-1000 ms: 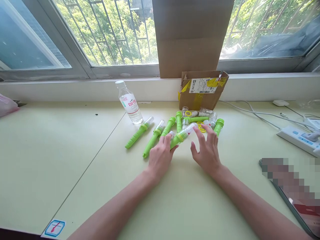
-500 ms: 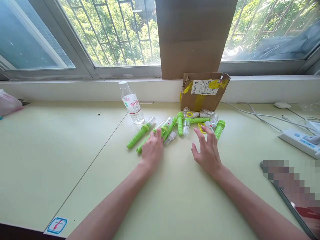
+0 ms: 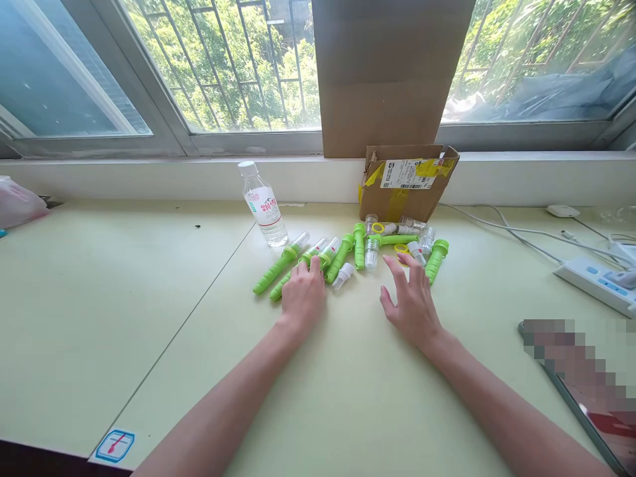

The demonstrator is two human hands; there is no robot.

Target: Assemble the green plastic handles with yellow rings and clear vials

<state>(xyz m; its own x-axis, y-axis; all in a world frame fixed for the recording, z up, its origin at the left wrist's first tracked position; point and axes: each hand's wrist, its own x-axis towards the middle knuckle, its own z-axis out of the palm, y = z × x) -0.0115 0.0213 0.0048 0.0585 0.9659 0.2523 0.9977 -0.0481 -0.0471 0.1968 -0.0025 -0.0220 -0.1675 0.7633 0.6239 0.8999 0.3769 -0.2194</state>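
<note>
My left hand (image 3: 304, 291) is curled over a green ribbed tube with a clear ridged end (image 3: 330, 250), fingertips on its green part. Two similar tubes lie to its left, the outer one a green tube with a clear end (image 3: 282, 265). Close on its right are a green ribbed tube (image 3: 340, 258) and a small clear vial with a white cap (image 3: 342, 275). My right hand (image 3: 411, 301) is open and holds nothing, its fingers spread just in front of a yellow ring (image 3: 401, 249), a white-capped clear piece (image 3: 416, 252) and another green tube (image 3: 437, 260).
A water bottle (image 3: 263, 205) stands behind the tubes on the left. Behind the pile of clear and green pieces is a cardboard box (image 3: 403, 189). A power strip (image 3: 593, 285) with cables and a phone (image 3: 571, 391) lie on the right.
My left hand has shifted the tube under it slightly left, beside the neighbouring tube. The white-capped vial has turned and slid a little. My right hand has hardly moved.
</note>
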